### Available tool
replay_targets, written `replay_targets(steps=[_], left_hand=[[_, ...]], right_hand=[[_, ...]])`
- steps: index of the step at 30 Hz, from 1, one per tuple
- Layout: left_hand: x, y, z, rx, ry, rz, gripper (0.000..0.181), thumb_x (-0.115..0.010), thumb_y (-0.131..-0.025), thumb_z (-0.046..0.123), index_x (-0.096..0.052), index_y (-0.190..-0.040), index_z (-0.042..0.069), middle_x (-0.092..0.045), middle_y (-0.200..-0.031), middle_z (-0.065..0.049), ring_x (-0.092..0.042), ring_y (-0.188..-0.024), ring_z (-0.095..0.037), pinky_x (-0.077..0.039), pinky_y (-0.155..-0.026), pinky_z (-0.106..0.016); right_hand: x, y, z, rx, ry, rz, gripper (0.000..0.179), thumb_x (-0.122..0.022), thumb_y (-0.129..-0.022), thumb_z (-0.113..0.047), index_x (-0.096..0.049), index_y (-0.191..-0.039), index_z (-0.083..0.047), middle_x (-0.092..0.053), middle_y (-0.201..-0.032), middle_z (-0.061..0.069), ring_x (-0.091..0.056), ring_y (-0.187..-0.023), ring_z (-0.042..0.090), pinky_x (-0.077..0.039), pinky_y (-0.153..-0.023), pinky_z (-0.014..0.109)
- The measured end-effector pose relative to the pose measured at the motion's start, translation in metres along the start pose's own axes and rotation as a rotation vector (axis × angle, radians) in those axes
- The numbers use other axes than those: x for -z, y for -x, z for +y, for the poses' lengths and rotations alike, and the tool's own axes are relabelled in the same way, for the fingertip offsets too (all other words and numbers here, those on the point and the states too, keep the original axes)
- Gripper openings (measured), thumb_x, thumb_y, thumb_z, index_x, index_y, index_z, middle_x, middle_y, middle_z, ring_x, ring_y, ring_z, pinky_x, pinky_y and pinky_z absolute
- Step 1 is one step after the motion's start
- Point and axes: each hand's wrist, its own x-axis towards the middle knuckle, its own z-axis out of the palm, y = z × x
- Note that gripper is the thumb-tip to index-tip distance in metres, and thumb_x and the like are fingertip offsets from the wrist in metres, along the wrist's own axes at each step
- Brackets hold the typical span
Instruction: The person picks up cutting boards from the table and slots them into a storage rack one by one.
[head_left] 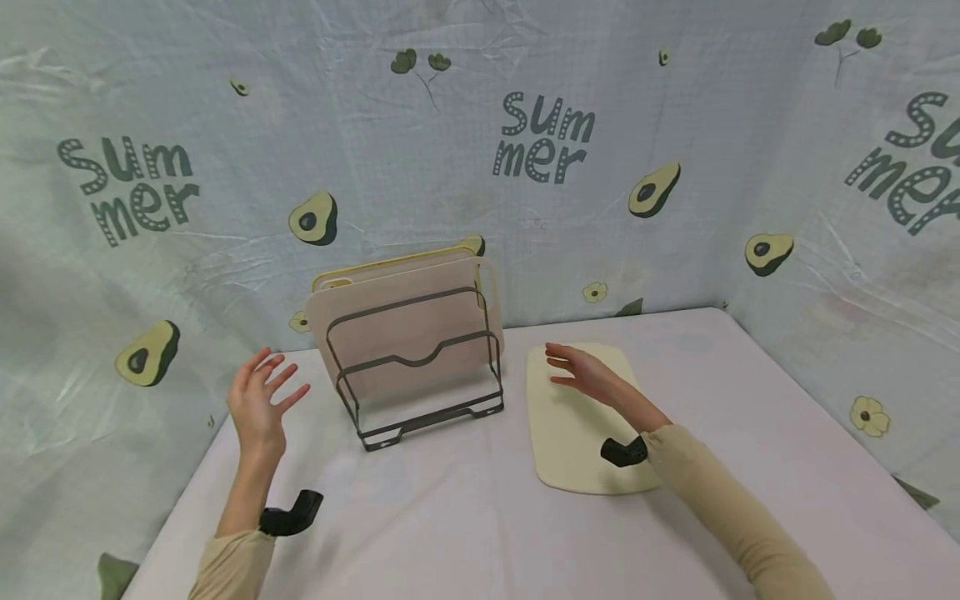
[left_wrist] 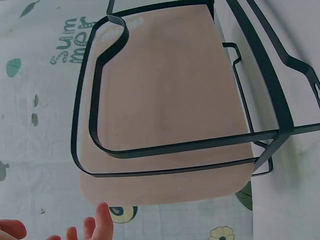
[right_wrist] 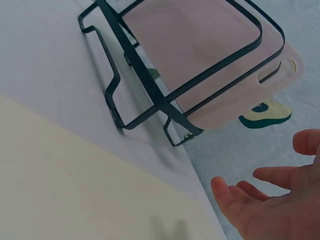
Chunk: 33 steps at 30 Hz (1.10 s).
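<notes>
A dark metal rack [head_left: 418,361] stands at the back of the table, holding a pinkish cutting board [head_left: 405,325] upright. Behind that board shows the top of another one with a yellow rim [head_left: 390,265]. Flat on the table, right of the rack, lies a cream cutting board [head_left: 573,433]. My left hand [head_left: 258,408] is raised left of the rack, fingers spread and holding nothing. Over the far part of the cream board hovers my right hand [head_left: 592,375], its fingers loosely extended and nothing in them. In the right wrist view, the right hand [right_wrist: 280,192] is apart from the rack.
A pale cloth [head_left: 420,533] covers the table. Behind and at both sides hangs a curtain [head_left: 450,167] printed with avocados and lettering. Black wrist mounts [head_left: 292,512] sit at both sleeves. The table's right edge runs beyond the cream board.
</notes>
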Motion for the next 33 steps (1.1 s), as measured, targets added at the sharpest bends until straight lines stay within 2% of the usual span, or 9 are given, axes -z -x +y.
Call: replay_targets(steps=[3,4,7,9,12,16,19,25,33], left_hand=[[0.028,-0.025,-0.041,-0.082,0.093,-0.072,0.033,-0.046,-0.092,0.022,-0.049,-0.122,0.009,-0.056,-0.110,-0.006,-0.060,-0.097,-0.022,-0.054,-0.063,-0.037],[0.033,-0.030,-0.050,-0.092,0.061,-0.086,0.035,-0.044,-0.093,0.024,-0.048,-0.123,0.008,-0.055,-0.111,-0.007,-0.060,-0.099,-0.023,-0.054,-0.064,-0.037],[0.034,-0.028,-0.056,-0.106,0.127,-0.164,0.034,-0.045,-0.092,0.020,-0.049,-0.122,0.003,-0.057,-0.113,-0.013,-0.060,-0.099,-0.028,-0.054,-0.063,-0.040],[0.016,-0.007,-0.032,-0.079,0.063,-0.193,0.033,-0.042,-0.093,0.020,-0.049,-0.121,0.003,-0.057,-0.112,-0.011,-0.061,-0.098,-0.025,-0.054,-0.066,-0.038],[-0.019,0.036,0.018,-0.025,-0.028,-0.227,0.028,-0.039,-0.094,0.018,-0.051,-0.116,0.006,-0.058,-0.106,-0.004,-0.062,-0.094,-0.016,-0.054,-0.068,-0.031],[-0.044,0.070,0.053,0.021,-0.142,-0.272,0.022,-0.035,-0.095,0.014,-0.052,-0.110,0.012,-0.059,-0.100,0.003,-0.062,-0.090,-0.008,-0.053,-0.067,-0.024],[-0.049,0.079,0.055,0.039,-0.187,-0.339,0.023,-0.034,-0.096,0.012,-0.051,-0.110,0.010,-0.059,-0.099,0.006,-0.061,-0.089,-0.005,-0.053,-0.068,-0.024],[-0.053,0.090,0.038,0.083,-0.229,-0.517,0.022,-0.038,-0.095,0.014,-0.051,-0.111,0.006,-0.061,-0.097,0.010,-0.063,-0.089,-0.007,-0.054,-0.069,-0.028],[-0.073,0.107,0.017,0.281,-0.267,-0.654,0.032,-0.041,-0.091,0.010,-0.047,-0.116,-0.010,-0.061,-0.101,-0.005,-0.063,-0.090,-0.017,-0.053,-0.073,-0.034]], right_hand=[[0.006,0.007,-0.002,0.002,0.013,-0.013,0.049,-0.018,-0.099,-0.016,-0.001,-0.141,0.005,0.005,-0.149,0.021,0.002,-0.138,0.033,-0.014,-0.109,0.049],[0.008,0.009,-0.002,0.003,0.020,-0.015,0.049,-0.017,-0.099,-0.016,-0.001,-0.141,0.006,0.005,-0.148,0.022,0.002,-0.137,0.034,-0.014,-0.109,0.049],[0.012,0.016,-0.002,-0.007,0.038,-0.008,0.049,-0.018,-0.099,-0.016,-0.002,-0.141,0.006,0.004,-0.149,0.022,0.002,-0.137,0.034,-0.015,-0.109,0.050],[0.015,0.021,-0.001,-0.017,0.061,-0.004,0.050,-0.019,-0.099,-0.017,-0.003,-0.141,0.005,0.004,-0.149,0.021,0.002,-0.138,0.034,-0.015,-0.109,0.051],[0.019,0.029,0.001,-0.034,0.102,-0.007,0.051,-0.020,-0.099,-0.019,-0.003,-0.141,0.004,0.004,-0.149,0.020,0.002,-0.137,0.034,-0.016,-0.108,0.051],[0.028,0.038,0.005,-0.041,0.136,-0.016,0.052,-0.019,-0.099,-0.020,-0.002,-0.141,0.004,0.005,-0.148,0.022,0.003,-0.137,0.036,-0.015,-0.108,0.052],[0.035,0.046,0.007,-0.051,0.147,-0.001,0.052,-0.019,-0.099,-0.021,-0.001,-0.141,0.005,0.004,-0.148,0.023,0.003,-0.137,0.036,-0.015,-0.108,0.052],[0.054,0.061,0.009,-0.084,0.207,0.041,0.055,-0.020,-0.099,-0.024,0.000,-0.141,0.005,0.003,-0.148,0.024,-0.002,-0.136,0.039,-0.018,-0.107,0.052],[0.084,0.075,0.015,-0.120,0.285,0.103,0.058,-0.019,-0.099,-0.030,-0.001,-0.140,0.007,-0.002,-0.146,0.029,-0.012,-0.133,0.043,-0.025,-0.105,0.050]])
